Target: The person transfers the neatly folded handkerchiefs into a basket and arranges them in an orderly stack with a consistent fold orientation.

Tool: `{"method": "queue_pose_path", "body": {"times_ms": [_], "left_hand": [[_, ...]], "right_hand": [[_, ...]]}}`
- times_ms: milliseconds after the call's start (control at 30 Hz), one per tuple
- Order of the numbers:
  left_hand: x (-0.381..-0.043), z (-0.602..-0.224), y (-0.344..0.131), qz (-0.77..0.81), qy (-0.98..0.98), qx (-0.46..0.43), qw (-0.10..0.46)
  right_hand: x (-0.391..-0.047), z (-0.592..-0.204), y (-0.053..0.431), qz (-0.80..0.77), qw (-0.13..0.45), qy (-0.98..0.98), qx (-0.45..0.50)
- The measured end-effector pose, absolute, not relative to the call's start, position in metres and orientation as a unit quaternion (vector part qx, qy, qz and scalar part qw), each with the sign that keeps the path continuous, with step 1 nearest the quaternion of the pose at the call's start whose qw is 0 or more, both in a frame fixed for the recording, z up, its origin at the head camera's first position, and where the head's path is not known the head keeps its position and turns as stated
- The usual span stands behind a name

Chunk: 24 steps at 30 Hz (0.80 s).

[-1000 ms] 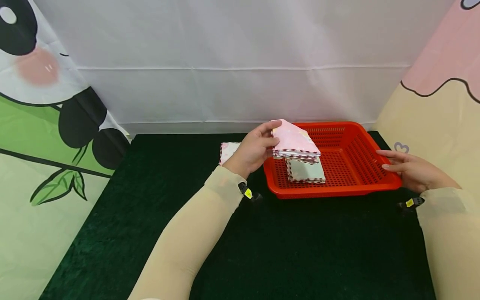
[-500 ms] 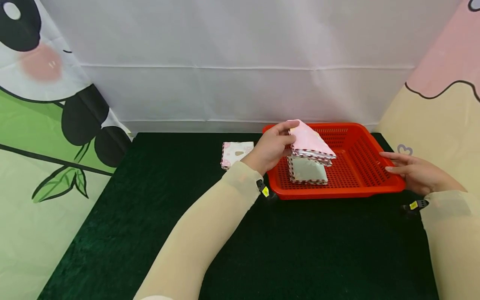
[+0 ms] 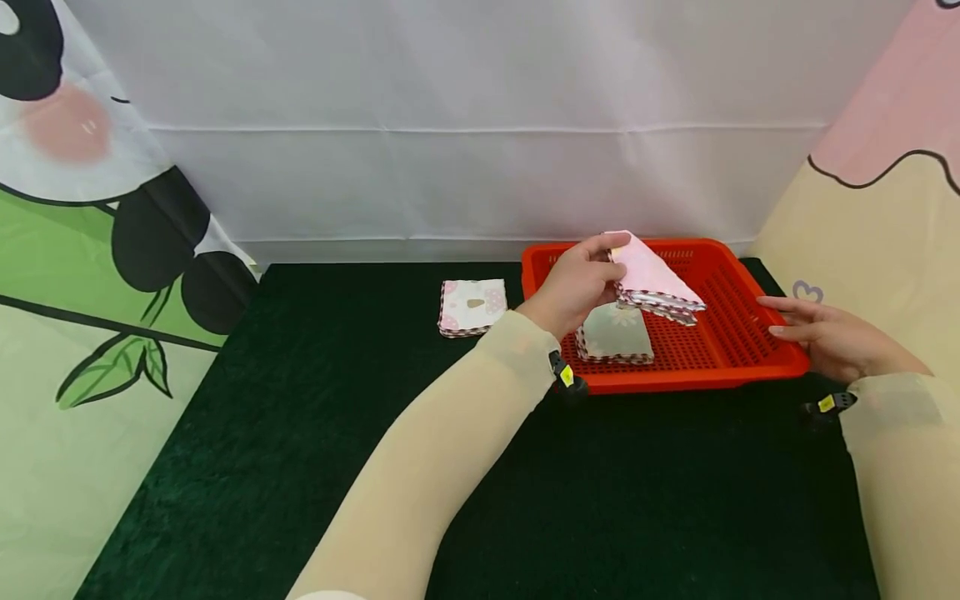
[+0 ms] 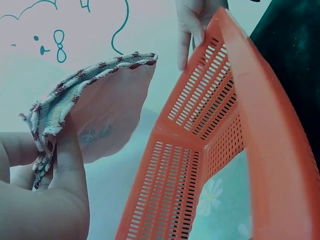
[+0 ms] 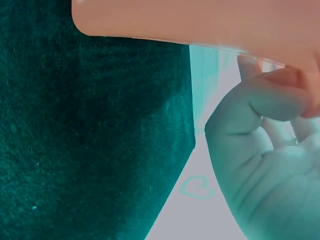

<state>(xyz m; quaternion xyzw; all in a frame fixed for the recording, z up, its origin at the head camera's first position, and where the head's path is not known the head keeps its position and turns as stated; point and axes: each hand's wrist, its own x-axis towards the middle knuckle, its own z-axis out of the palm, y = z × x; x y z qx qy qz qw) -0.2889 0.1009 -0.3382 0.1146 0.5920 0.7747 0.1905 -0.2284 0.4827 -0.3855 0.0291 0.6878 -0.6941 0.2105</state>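
Observation:
My left hand [image 3: 577, 283] pinches a folded pink cloth [image 3: 656, 271] with a checked edge, holding it over the red basket [image 3: 720, 379]. In the left wrist view, the fingers [image 4: 70, 175] grip the stacked edges of this cloth [image 4: 115, 115]. Below it, a folded pale green cloth [image 3: 615, 337] lies in the left part of the basket; the left hand and pink cloth partly cover it. My right hand [image 3: 847, 342] rests its fairly straight fingers on the basket's right rim. In the right wrist view, its thumb [image 5: 250, 107] is against the basket's side.
A white folded cloth [image 3: 472, 304] with pink spots lies left of the basket on the dark green table cover [image 3: 637, 483]. The basket stands near the back edge, before a white curtain [image 3: 405, 183]. Printed sheets [image 3: 885, 225] flank the table.
My left hand has moved right with the pink cloth, from the basket's left edge to above its middle. This uncovers the spotted white cloth. The right hand stays at the rim.

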Motion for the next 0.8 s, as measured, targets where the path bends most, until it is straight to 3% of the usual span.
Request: {"method": "queue_pose_path", "body": {"times_ms": [800], "left_hand": [[-0.292, -0.359, 0.131, 0.725, 0.650, 0.079, 0.215]], "right_hand": [[-0.230, -0.381, 0.480, -0.696, 0.217, 0.684, 0.034]]}}
